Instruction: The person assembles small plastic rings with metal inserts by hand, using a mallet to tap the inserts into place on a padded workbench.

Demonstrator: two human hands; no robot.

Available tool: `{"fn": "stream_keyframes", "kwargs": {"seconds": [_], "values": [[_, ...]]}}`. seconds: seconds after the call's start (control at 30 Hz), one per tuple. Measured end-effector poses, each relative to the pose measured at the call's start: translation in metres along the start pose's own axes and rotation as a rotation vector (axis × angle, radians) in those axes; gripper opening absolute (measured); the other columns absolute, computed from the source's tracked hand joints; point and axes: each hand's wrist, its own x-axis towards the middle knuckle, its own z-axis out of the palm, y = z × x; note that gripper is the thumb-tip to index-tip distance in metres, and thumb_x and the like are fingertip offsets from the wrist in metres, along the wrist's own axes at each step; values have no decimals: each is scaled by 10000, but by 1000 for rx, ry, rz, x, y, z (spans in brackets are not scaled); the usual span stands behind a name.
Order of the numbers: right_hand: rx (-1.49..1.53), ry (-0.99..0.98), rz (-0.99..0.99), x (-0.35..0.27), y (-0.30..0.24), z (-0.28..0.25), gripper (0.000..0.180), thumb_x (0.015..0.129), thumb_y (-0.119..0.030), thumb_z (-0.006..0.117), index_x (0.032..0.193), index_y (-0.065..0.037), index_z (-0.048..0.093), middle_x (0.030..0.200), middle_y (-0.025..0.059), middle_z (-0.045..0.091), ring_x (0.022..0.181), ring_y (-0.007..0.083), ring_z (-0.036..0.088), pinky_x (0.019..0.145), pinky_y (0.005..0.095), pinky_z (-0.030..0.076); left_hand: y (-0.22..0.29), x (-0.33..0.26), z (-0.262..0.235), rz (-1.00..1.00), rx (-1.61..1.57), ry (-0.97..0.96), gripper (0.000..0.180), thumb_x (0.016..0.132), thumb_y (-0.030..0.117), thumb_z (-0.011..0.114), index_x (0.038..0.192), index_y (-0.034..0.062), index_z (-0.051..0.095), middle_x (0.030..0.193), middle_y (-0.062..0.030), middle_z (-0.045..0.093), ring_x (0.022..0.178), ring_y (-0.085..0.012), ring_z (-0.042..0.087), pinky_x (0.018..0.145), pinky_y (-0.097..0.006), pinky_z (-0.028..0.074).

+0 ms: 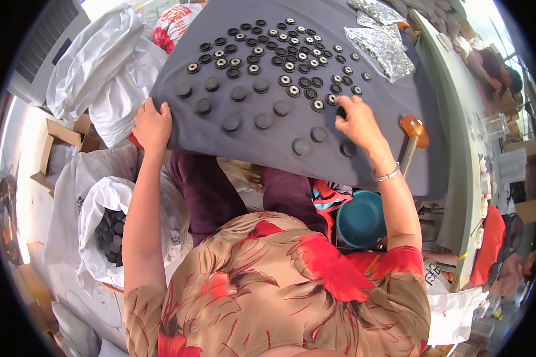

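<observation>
Discs [262, 121], matte black, lie mostly left of the right hand [355, 122], whose fingertips pinch a dark round piece [340, 111]; beyond, metal-centred rings [293, 91] dot smooth grey cloth [390, 104]. The left hand [152, 126] curls at its edge, grip unclear.

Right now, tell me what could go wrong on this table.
The right hand could knock the closely spaced ringed pieces near it. The orange mallet beside the right forearm might get nudged. The left hand is at the grey table's edge; a tug could shift everything.
</observation>
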Motion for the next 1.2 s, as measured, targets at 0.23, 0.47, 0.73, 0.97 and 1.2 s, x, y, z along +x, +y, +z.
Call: {"fn": "stream_keyframes", "kwargs": {"seconds": [0.23,0.47,0.73,0.97,1.2], "values": [[195,235,273,-56,64,6,230,707,-38,655,933,-14,619,798,113,557,658,216,587,635,331,501,1,2,-2,-6,-6,-39,548,895,427,532,1314,73,534,1240,-164,588,1130,-365,560,905,-506,456],[69,101,306,-70,52,-3,308,727,-82,714,1022,-15,653,869,146,583,817,315,615,747,392,506,-2,3,0,5,-4,-46,549,901,427,524,1319,71,532,1233,-173,591,1133,-374,557,915,-508,448],[166,-58,317,-45,32,-15,356,749,-84,711,1092,-8,656,932,167,585,849,331,622,768,404,502,-3,2,0,9,6,-36,555,896,434,525,1316,70,536,1221,-176,598,1127,-378,560,919,-510,445],[121,-82,263,-27,37,-6,329,757,-87,711,1067,12,666,917,167,602,853,328,624,771,402,497,-1,3,-1,12,-23,-22,549,893,428,528,1306,67,542,1237,-178,594,1129,-374,560,921,-507,444],[17,-160,253,-30,35,-10,348,751,-137,723,1062,9,668,957,183,617,907,361,619,798,425,490,-1,0,-1,5,0,-13,534,884,422,551,1285,69,557,1245,-162,594,1119,-366,572,905,-500,459]]}}
